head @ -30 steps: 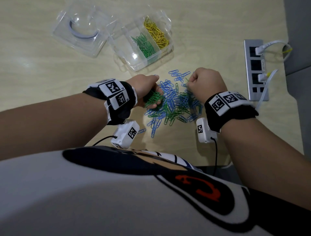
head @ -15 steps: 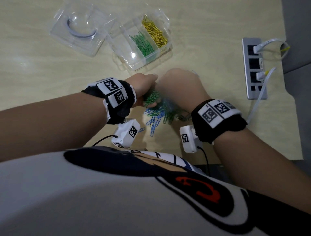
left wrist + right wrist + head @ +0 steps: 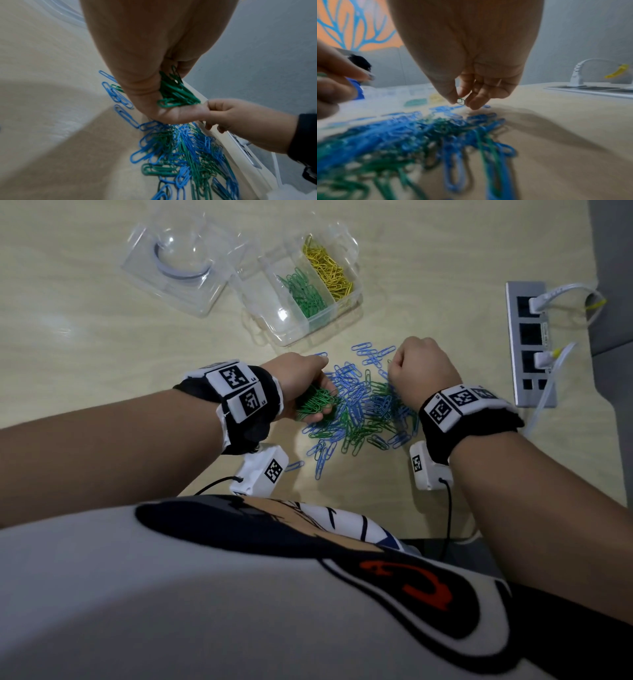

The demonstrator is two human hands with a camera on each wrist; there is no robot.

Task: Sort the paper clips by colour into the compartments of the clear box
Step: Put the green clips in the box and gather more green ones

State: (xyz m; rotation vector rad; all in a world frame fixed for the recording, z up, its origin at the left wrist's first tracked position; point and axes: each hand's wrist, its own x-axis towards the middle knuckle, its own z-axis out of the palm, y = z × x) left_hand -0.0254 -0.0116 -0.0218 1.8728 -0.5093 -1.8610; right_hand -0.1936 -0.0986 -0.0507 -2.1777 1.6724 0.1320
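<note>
A mixed pile of blue and green paper clips (image 3: 363, 409) lies on the table between my hands. My left hand (image 3: 308, 388) grips a bunch of green clips (image 3: 313, 402), also seen as the green bunch (image 3: 176, 93) in the left wrist view. At the pile's far right edge my right hand (image 3: 416, 371) pinches one green clip (image 3: 460, 101) between thumb and fingertips. The clear box (image 3: 284, 313) stands beyond the pile, with green clips (image 3: 305, 292) in its middle compartment and yellow clips (image 3: 329, 272) in the right one; the left compartment looks bare.
The box's clear lid (image 3: 178, 265) lies open to its left. A grey socket strip (image 3: 529, 344) with white plugs and cables sits at the table's right edge. A few stray blue clips (image 3: 320, 457) lie toward me from the pile.
My right hand went left to the left hand half a second ago, then drew back right to the pile's far edge and now pinches a green clip. The left hand stayed put.
</note>
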